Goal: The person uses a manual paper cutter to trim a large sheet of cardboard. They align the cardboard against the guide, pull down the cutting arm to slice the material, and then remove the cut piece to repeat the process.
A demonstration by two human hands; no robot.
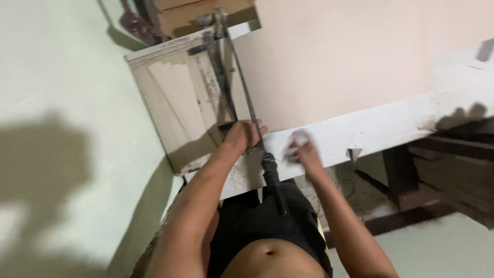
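A lever paper cutter (pixel 175 98) with a worn pale board lies at the left end of a white table (pixel 381 123). Its long dark blade arm (pixel 242 82) runs from the hinge at the far end toward me and ends in a black handle (pixel 272 180) over my lap. My left hand (pixel 244 135) rests on the near edge of the cutter board, right beside the blade arm, fingers curled. My right hand (pixel 301 149) is blurred, near the table's front edge, and holds something small and white (pixel 298 138), perhaps paper.
A large pale pink sheet (pixel 334 56) covers most of the table top. Dark wooden furniture (pixel 453 164) stands at the right under the table. A brown box and dark tool (pixel 170 18) sit beyond the cutter. A pale floor lies to the left.
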